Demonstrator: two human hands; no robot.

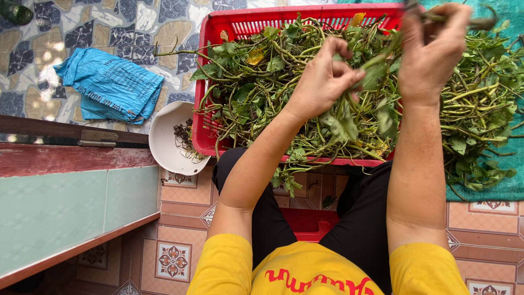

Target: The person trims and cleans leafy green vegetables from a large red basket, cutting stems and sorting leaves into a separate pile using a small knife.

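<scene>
1. Patterned floor tiles all around, terracotta ones with little flower motifs close in and a grey, cream and blue mosaic further out. The person sits low, knees apart, in black trousers and a yellow top, looking straight down at their own arms.

2. Right in front of the knees sits a red plastic crate (203, 87), heaped with leafy green stems (256, 82). Long stalks, lots of leaves, a few gone yellow.

3. Left hand (323, 79) is up over the crate, fingers curled in tight, pinching a leafy sprig (341, 123) between thumb and fingertips. The leaves dangle below the hand.

4. Right hand (431, 52) is raised a bit higher and also closed, gripping a stem that pokes out past the top of the fist toward the right. That same bit of greenery seems to run across to the left hand, but it's too tangled to say for sure.

5. More of the same greens are spread on a teal cloth (491, 188) to the right of the crate, pile (480, 104) spilling over its edge.

6. White bowl (164, 142) touches the crate's left corner, with some dark scraps inside.

7. Crumpled blue bag (109, 84) lies on the mosaic tiles further left, well apart from the hands.

8. Low ledge with pale green tiles (65, 213) and a dark red border runs along the left side.
</scene>
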